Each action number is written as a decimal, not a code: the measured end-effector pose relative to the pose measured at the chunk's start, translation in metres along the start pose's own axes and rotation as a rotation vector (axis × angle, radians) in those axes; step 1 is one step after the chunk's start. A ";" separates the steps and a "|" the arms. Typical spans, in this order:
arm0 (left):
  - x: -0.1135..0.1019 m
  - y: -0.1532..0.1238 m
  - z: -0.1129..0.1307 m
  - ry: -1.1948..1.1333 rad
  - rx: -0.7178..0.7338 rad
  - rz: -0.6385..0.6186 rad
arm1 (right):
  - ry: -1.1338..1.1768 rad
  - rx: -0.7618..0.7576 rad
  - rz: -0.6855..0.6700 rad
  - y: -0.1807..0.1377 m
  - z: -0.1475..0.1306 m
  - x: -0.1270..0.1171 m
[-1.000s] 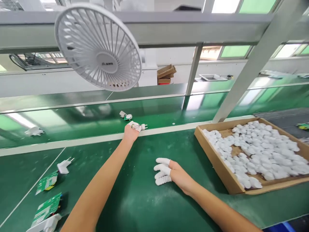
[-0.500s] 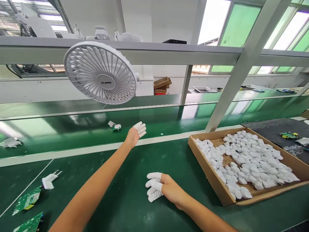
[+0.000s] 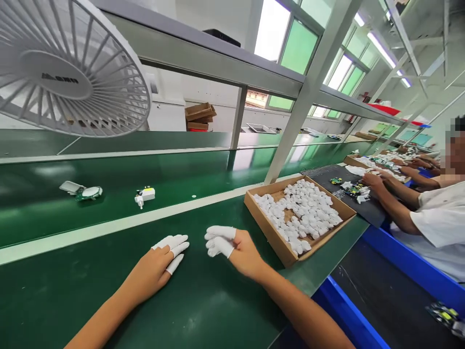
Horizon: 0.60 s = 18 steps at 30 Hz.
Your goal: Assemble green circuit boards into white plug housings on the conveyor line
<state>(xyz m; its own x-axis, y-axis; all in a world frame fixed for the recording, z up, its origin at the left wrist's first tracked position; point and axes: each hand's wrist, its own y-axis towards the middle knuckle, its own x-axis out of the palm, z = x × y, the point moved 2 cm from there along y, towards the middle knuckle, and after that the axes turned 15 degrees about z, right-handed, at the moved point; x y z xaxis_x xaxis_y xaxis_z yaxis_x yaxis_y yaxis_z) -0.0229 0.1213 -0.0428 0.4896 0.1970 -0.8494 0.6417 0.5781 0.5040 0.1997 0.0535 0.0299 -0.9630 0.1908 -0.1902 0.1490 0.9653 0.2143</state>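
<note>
My left hand (image 3: 163,261) is low over the green tabletop (image 3: 174,310). White finger cots cover its fingertips, and the fingers are stretched out with nothing in them. Opposite it, my right hand (image 3: 238,249) also wears white cots. Its fingers are loosely curved and extended, and no object shows in them. Just right of that hand stands a shallow cardboard box (image 3: 267,231) with many small white plastic pieces (image 3: 301,208). On the green belt beyond lie a white plug part (image 3: 145,195) and an opened white casing with a green circuit board (image 3: 87,192).
A white fan (image 3: 72,72) hangs at upper left, near a metal frame post (image 3: 298,102). At right, a co-worker's hands (image 3: 372,179) are over a black mat (image 3: 323,177) with circuit boards. A blue-sided channel (image 3: 385,261) runs below the table edge.
The view has turned right, bringing co-workers into sight. My left hand has drawn back from the belt edge to the near table, close to my right hand. A white plug part now shows on the belt.
</note>
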 end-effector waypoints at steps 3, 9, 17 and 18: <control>-0.001 0.004 0.000 -0.022 -0.018 -0.021 | -0.230 -0.091 0.217 0.013 -0.010 -0.043; 0.010 -0.004 -0.011 -0.075 -0.065 -0.048 | -0.824 0.004 0.408 0.064 0.005 -0.144; 0.015 -0.007 -0.014 -0.066 -0.062 -0.022 | -1.357 0.298 0.277 0.110 0.064 -0.222; 0.014 -0.006 -0.013 -0.057 -0.062 -0.036 | -1.389 0.309 0.261 0.111 0.069 -0.226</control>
<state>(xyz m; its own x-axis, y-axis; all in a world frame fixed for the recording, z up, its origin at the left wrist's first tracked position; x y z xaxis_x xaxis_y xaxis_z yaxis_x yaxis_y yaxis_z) -0.0281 0.1308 -0.0600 0.5006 0.1309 -0.8557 0.6228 0.6322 0.4610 0.4496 0.1304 0.0302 0.0636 0.2066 -0.9763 0.4977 0.8414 0.2105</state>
